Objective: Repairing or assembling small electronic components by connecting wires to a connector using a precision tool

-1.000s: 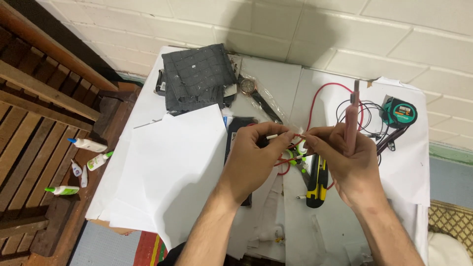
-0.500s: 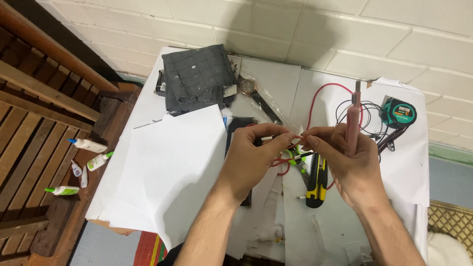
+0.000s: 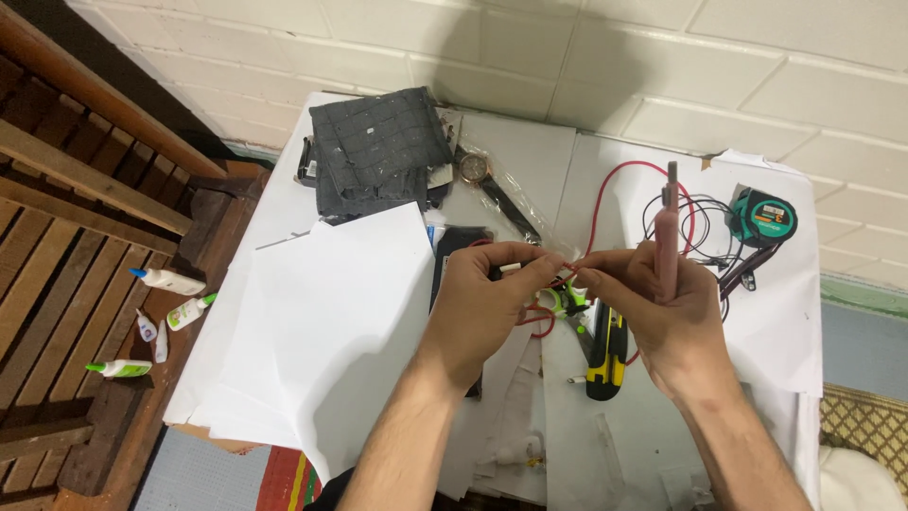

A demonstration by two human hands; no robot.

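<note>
Red wire [image 3: 566, 271] stretched left-right, pinched between left hand [image 3: 487, 298] and right hand [image 3: 653, 317] fingers

**A makeshift hobby bench against a brick wall**

This looks like a home electronics corner rather than a proper workshop. A small surface [image 3: 284, 237] covered in loose white paper sheets [image 3: 331, 331] stands against a painted brick wall [image 3: 662, 57]. On it lie a red wire [image 3: 605, 189], a pink soldering iron [image 3: 668, 237], a yellow-and-black utility knife [image 3: 607, 355], a teal tape measure [image 3: 764, 218] and a dark grid panel [image 3: 378, 151]. Glue bottles [image 3: 168, 281] sit on wooden slats [image 3: 57, 265] beside it.
</note>
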